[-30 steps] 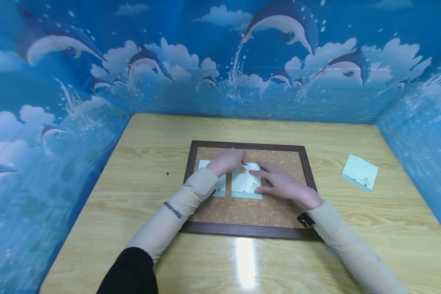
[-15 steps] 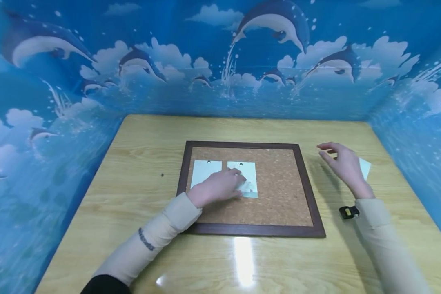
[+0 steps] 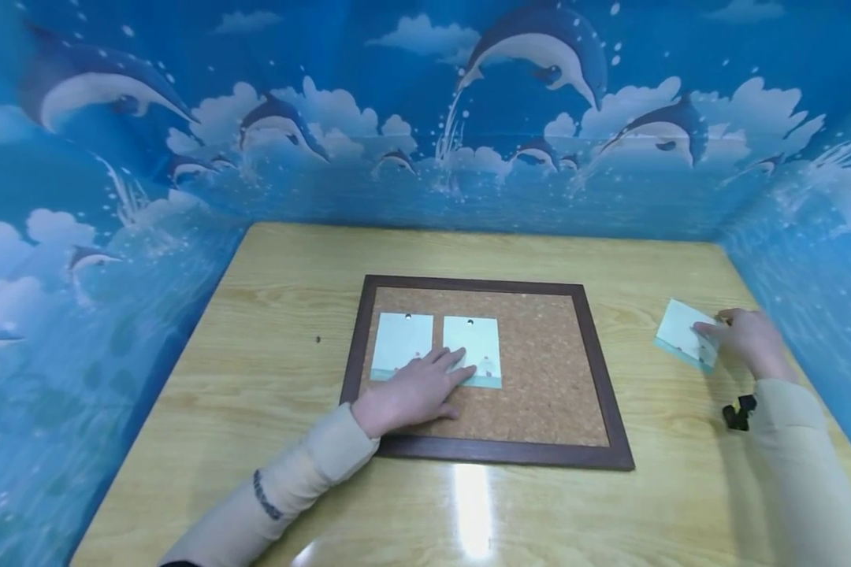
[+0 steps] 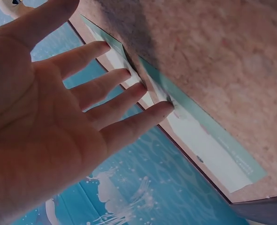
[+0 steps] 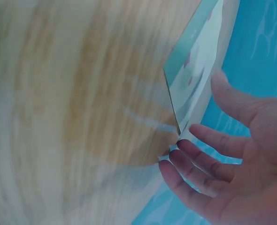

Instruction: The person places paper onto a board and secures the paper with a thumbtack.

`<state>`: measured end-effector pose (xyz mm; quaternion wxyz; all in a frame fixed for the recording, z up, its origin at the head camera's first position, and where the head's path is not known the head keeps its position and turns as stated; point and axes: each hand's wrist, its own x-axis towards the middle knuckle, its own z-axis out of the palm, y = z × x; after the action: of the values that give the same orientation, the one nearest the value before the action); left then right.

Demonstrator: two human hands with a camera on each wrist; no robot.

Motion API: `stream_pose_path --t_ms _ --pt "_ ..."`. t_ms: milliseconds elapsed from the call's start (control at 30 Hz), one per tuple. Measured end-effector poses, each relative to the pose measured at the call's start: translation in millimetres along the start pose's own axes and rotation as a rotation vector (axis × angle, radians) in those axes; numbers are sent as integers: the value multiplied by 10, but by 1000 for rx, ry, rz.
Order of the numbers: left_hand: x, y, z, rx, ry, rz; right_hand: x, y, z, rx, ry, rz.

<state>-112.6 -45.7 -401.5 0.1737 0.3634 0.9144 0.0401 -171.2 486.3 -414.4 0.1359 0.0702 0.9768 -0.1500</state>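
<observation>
A cork board (image 3: 539, 378) in a dark frame lies on the table, bearing two pale mint paper notes side by side. The left note (image 3: 397, 335) and the right note (image 3: 471, 335) each have a small shiny pin at the top edge. My left hand (image 3: 414, 390) lies low over the board with its fingers spread, fingertips at the notes' lower parts. A third mint note (image 3: 681, 324) lies on the table to the right. There my right hand (image 5: 242, 150) reaches its corner, thumb over the paper and fingertips at its edge; no firm pinch shows.
A tiny dark object (image 3: 317, 339) sits on the wooden table (image 3: 276, 283) left of the board. Dolphin-printed blue sheeting (image 3: 425, 181) stands behind the table and along both sides. A small black device (image 3: 740, 413) is strapped at the right wrist.
From the pinned right note, my right hand has moved right to the loose note. My left hand has come down from that note's pin to the notes' lower parts, with its fingers spreading.
</observation>
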Motion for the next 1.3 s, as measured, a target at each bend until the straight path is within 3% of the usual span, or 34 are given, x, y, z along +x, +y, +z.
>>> stream_pose_path --t_ms 300,533,800,933,1133,1300 --pt "-19 4 21 -30 15 -7 54 59 59 0 53 29" --pt "-12 14 21 -37 4 -21 46 90 43 87 39 76" --pt "-13 3 33 -39 13 -21 42 33 92 122 170 -6" --pt "-8 3 37 -40 19 -19 22 12 112 163 220 5" --pt "-11 -2 37 -48 18 -20 -39 -97 77 302 237 26" --pt "-21 2 32 -57 12 -22 -126 -350 -25 292 286 9"
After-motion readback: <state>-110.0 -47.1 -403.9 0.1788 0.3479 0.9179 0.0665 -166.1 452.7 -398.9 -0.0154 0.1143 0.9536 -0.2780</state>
